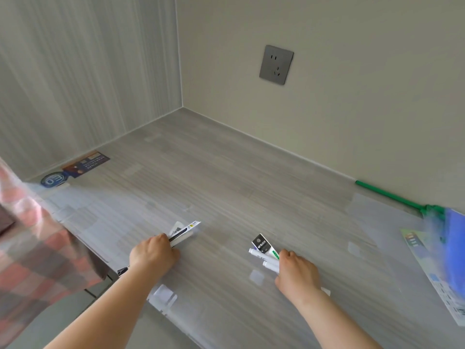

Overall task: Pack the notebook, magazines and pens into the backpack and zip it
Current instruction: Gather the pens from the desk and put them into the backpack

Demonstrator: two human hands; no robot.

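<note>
The grey wood-grain tabletop (pixel 226 177) fills a corner between two pale walls. A pink and grey checked cloth (pixel 32 248), blurred, hangs over its left edge. At the right edge lies a blurred blue object (pixel 455 248) on a green handle (pixel 387 195) that runs along the back edge, and a printed sheet (pixel 432 280) lies partly under the blue object and reaches toward the front right corner.

Both hands are on the tabletop near the front edge, well apart. The left hand (pixel 152 255) is curled round the near end of a clear pen packet (pixel 182 231) that has a black pen inside and a white card backing; the packet's far end points toward the back right. The right hand (pixel 297 273) is curled round white pens (pixel 266 259), whose capped ends stick out to the left of the knuckles, with a black-labelled pack (pixel 261 243) touching them just behind.

Along the back left edge lie a dark printed card (pixel 86 164) and, just beside it, a round blue sticker (pixel 51 179). A grey wall socket (pixel 276 64) sits on the right-hand wall.
</note>
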